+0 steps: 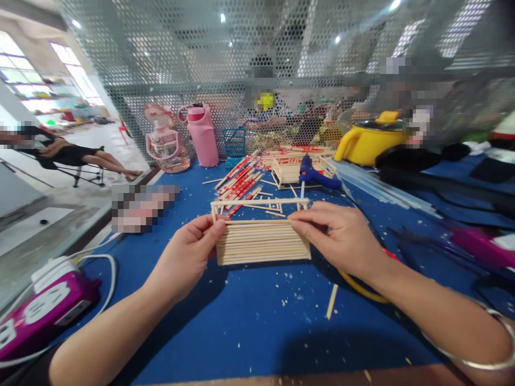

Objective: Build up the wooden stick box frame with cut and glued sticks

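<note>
1. Two hands, the left hand and right hand, pinch opposite ends of the stick frame; uneven pressure could skew it.
2. The glue gun, behind, could topple if bumped.
3. The top wall stick could detach under fingertip force.

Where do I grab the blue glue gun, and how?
Best grab the blue glue gun by its handle, coming from the right. The handle sticks out that way. A pale glue stick pokes out of the near end, so the hot tip is probably at the far end: keep fingers off there.
</note>
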Motion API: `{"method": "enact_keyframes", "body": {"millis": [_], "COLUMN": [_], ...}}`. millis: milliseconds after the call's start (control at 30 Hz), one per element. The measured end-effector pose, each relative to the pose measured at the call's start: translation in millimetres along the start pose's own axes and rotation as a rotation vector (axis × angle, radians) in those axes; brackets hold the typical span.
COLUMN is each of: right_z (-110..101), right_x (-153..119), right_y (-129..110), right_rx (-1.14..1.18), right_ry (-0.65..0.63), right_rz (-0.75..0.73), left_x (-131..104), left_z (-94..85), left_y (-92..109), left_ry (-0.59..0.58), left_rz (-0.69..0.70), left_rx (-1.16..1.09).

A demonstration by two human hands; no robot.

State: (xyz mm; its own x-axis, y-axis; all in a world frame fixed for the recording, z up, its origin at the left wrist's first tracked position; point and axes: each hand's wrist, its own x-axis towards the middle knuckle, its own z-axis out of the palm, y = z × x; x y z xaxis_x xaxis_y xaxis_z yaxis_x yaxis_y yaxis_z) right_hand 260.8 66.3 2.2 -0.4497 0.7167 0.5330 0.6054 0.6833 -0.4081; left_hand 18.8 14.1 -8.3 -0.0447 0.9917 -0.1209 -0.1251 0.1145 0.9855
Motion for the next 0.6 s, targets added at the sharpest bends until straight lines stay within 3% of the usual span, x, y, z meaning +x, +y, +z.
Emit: {"method": "enact_keyframes", "body": {"millis": [133,367,600], "right_z": [0,0,2], "right_x": [-1,2,5], "right_y": [1,12,19], "right_rx": [0.091,0.517,0.705], "right_ry": [-0.02,-0.084,-0.153], "right_rz": [0.036,0.303,0.371], "left_x": [0,-1,-2], "left_z": [-2.0,-7.2,-4.5], "left_y": [2,0,2], "left_ry": [0.027,0.074,0.084], "left_rz": [-0.028,-0.006,-0.006], "left_rx": [0.047,0.162,0.195]}}
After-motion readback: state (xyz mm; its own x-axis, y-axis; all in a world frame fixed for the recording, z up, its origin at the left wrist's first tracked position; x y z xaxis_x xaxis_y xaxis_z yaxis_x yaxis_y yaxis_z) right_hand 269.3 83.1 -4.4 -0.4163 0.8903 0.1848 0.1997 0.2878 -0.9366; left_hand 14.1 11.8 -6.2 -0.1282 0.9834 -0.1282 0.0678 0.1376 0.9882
